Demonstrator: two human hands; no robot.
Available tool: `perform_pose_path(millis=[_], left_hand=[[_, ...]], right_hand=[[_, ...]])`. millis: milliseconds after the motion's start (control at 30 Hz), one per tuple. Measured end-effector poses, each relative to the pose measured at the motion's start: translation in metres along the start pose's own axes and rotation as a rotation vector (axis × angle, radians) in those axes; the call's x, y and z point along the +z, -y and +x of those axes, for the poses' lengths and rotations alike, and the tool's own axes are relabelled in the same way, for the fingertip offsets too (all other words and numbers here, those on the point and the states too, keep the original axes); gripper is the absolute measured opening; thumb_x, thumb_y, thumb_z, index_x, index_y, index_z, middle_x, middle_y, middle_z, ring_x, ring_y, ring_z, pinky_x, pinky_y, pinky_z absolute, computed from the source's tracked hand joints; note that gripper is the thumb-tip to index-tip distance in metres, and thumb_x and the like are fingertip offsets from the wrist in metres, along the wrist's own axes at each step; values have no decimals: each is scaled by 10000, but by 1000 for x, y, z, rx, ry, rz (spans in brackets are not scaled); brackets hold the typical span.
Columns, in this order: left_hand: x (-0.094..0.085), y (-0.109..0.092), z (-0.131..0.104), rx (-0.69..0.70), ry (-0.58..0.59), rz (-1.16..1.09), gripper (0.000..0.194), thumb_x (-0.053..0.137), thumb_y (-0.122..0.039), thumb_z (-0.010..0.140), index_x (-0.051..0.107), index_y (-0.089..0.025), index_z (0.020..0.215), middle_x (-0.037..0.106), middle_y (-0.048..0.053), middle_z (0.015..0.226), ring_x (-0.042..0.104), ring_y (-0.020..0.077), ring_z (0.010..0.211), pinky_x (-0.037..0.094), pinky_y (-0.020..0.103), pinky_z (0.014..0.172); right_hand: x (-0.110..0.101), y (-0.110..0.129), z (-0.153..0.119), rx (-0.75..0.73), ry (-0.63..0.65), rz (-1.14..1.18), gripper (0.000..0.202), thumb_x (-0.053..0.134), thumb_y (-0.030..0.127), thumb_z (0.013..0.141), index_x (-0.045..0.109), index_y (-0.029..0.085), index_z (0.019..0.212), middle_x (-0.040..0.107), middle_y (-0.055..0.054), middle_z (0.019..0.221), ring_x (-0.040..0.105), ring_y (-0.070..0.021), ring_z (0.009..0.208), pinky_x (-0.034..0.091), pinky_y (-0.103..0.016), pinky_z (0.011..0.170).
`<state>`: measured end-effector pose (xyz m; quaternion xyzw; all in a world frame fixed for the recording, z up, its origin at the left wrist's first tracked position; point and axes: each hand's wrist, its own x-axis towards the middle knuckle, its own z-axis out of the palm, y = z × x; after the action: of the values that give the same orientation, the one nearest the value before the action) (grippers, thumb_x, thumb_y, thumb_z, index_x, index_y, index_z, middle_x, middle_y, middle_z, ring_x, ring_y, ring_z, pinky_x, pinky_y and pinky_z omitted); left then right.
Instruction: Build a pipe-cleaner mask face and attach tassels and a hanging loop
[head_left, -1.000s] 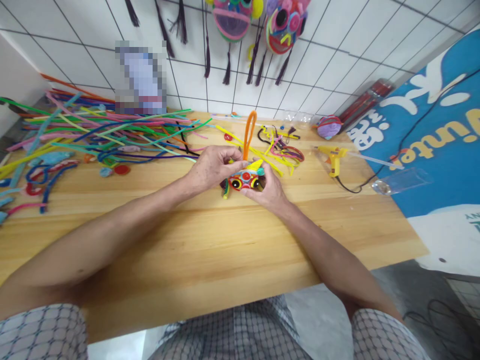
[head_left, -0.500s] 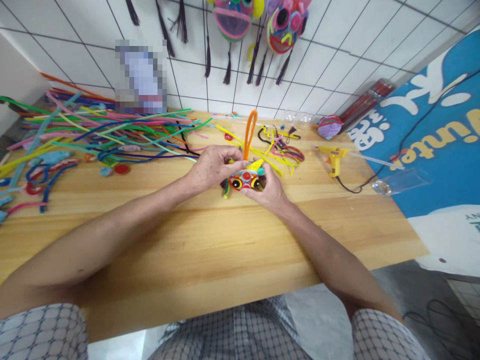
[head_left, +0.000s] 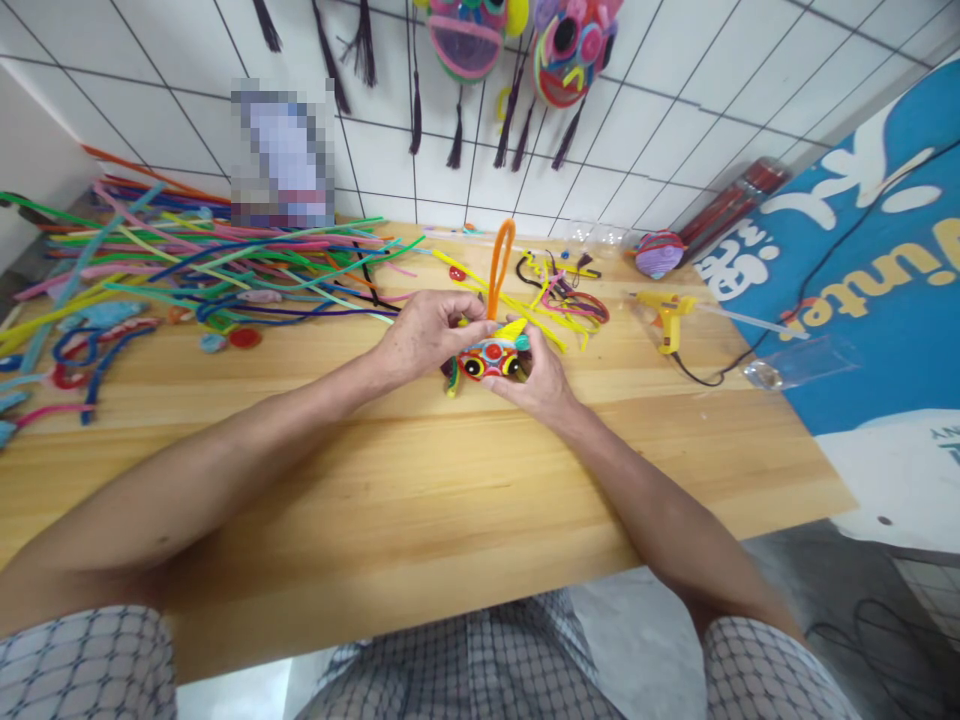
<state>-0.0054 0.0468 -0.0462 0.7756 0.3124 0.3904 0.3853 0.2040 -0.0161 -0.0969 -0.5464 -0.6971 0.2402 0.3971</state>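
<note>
Between my two hands, just above the wooden table (head_left: 420, 480), is a small colourful mask (head_left: 493, 356) with yellow-ringed black eyes, a red round nose and yellow and teal ear-like parts. An orange pipe cleaner (head_left: 500, 265), bent into a tall narrow loop, rises from its top. My left hand (head_left: 433, 335) grips the mask's upper left, its thumb and fingers close to the loop's base. On the other side, my right hand (head_left: 541, 372) holds the mask by its right edge, thumb below the eye. Some fingertips are hidden behind the mask.
A large pile of coloured pipe cleaners (head_left: 285, 255) covers the back left. To the right lie a yellow glue gun (head_left: 671, 318) with its cord, yellow strips (head_left: 574, 335) and a striped ball (head_left: 658, 254). A red bottle (head_left: 739, 205) and hanging masks (head_left: 574, 50) are at the tiled wall.
</note>
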Motion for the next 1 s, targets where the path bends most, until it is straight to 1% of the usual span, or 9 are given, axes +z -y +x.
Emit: perform_pose_path(millis=[233,600,767,900,1000], left_hand=[[1,0,0,0,-7,2,284,700,-394,877,711,-136,760,593,-14,609,455,85,513,306,211,470],[0,-1,0,2,-4,-12,280,703,-396,874,711,-141,756,607,-12,621,477,93,523,324,218,483],[1,0,1,18,-9,-13,275,697,-387,871,701,-145,739,617,-5,629,496,100,534,339,222,494],[1,2,1,6,-9,-13,276,696,-392,868,694,-149,737,616,-5,628,505,105,538,339,225,497],[1,2,1,-2,-3,-12,282,694,-400,871,700,-147,747,616,-4,635,498,104,541,339,226,497]], right_hand=[[-1,2,0,13,18,3,821,857,496,715,486,251,1406,689,-131,1328,691,-339,1207,556,-529,1067],[-1,-1,0,-12,12,10,837,868,518,719,484,259,1417,692,-122,1331,683,-336,1228,544,-525,1095],[0,-2,0,-17,12,10,821,871,511,721,493,266,1407,693,-114,1321,689,-328,1206,550,-516,1078],[1,-4,0,-36,7,18,805,858,511,732,485,259,1400,699,-108,1280,694,-318,1170,562,-504,1048],[2,-4,0,-28,3,27,799,854,502,732,479,267,1397,691,-108,1297,688,-317,1176,560,-503,1048]])
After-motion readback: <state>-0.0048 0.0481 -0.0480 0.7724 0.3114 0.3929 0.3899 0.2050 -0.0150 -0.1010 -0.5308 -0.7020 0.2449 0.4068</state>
